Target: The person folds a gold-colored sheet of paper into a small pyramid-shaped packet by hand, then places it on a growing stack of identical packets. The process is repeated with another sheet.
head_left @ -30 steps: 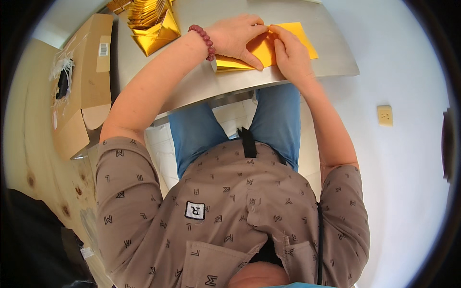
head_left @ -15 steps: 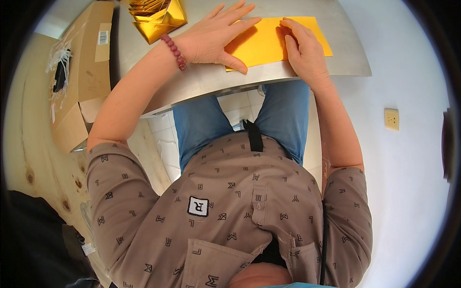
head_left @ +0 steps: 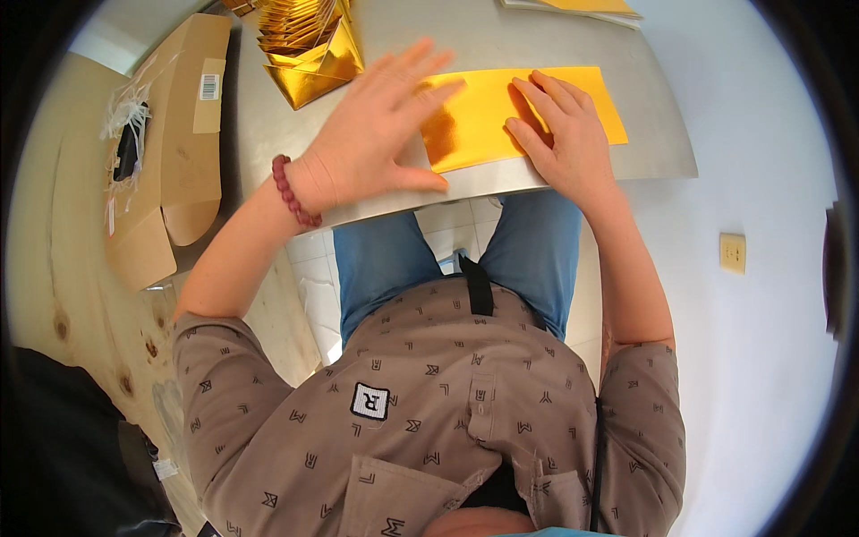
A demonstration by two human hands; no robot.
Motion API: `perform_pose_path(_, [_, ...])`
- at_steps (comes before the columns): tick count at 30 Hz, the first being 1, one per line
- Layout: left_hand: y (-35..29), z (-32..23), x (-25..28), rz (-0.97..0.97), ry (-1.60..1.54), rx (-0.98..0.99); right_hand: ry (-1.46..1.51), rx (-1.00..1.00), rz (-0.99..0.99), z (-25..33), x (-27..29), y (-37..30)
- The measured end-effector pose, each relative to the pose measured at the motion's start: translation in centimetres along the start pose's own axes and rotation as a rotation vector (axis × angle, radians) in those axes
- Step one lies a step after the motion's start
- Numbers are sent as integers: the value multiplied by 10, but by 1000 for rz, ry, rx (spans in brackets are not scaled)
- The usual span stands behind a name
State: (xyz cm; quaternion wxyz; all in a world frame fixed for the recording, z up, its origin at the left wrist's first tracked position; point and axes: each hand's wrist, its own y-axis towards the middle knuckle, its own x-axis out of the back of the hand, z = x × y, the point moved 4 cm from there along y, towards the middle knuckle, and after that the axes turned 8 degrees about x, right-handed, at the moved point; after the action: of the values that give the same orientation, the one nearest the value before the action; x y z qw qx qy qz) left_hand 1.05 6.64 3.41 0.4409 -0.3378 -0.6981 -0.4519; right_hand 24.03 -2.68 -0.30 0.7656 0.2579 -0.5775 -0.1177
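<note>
A shiny gold foil paper sheet [head_left: 483,121] lies flat near the front edge of the metal table [head_left: 456,40]. My left hand [head_left: 367,130], with a dark red bead bracelet [head_left: 293,192] at its wrist, is spread wide at the sheet's left end, its fingers slightly blurred. It grips nothing. On the right half of the sheet rests my right hand [head_left: 571,134], fingers extended and thumb apart, the fingertips touching the foil.
Left of my left hand stands a row of folded gold foil pieces [head_left: 313,63]. A cardboard box [head_left: 188,152] is beside the table's left side. More sheets [head_left: 595,7] lie at the far right edge. A white wall with a socket [head_left: 732,253] is to the right.
The view has shifted, so the table appears lower and sheets at the far edge show. My left hand has drawn left off most of the gold sheet; my right hand stays on it.
</note>
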Motion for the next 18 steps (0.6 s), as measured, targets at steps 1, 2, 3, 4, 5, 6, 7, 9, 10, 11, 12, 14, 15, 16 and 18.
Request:
perform_pose_path(1, [0, -7, 0, 43, -50, -40, 3, 0, 13, 1, 1, 0])
perform_pose_path(2, [0, -13, -2, 85, -100, -76, -9, -12, 25, 2, 0, 0])
perform_pose_path(3, [2, -19, -6, 74, -98, -86, -22, -14, 34, 3, 0, 1])
perform_pose_path(4, [3, -19, -10, 86, -60, -72, -36, -18, 41, 3, 0, 1])
perform_pose_path(5, [4, -19, -14, 97, -23, -58, -38, -13, 46, 4, 1, 2])
perform_pose_path(6, [5, -17, -19, 136, 32, -36, -41, -10, 51, 4, 1, 2])
perform_pose_path(7, [4, -12, -22, 162, 46, -10, -41, -22, 63, 4, 1, 3])
perform_pose_path(9, [1, -7, -20, 91, 16, -33, -44, -10, 66, 5, 2, 3])
perform_pose_path(10, [-2, -3, -20, 104, 25, -26, -43, -13, 72, 5, 3, 3])
perform_pose_path(11, [-5, -1, -18, 83, 12, -29, -51, -17, 80, 6, 3, 3])
perform_pose_path(12, [-8, 2, -17, 86, 14, -24, -57, -20, 90, 6, 3, 3])
perform_pose_path(14, [-11, 5, -17, 93, -1, -5, -73, -27, 116, 7, 3, 4])
perform_pose_path(15, [-11, 6, -17, 97, -17, 5, -83, -32, 130, 8, 4, 4])
perform_pose_path(16, [-12, 7, -17, 100, -33, 15, -92, -35, 141, 8, 4, 5])
perform_pose_path(18, [-12, 8, -16, 106, -77, 47, -89, -38, 164, 9, 4, 6])
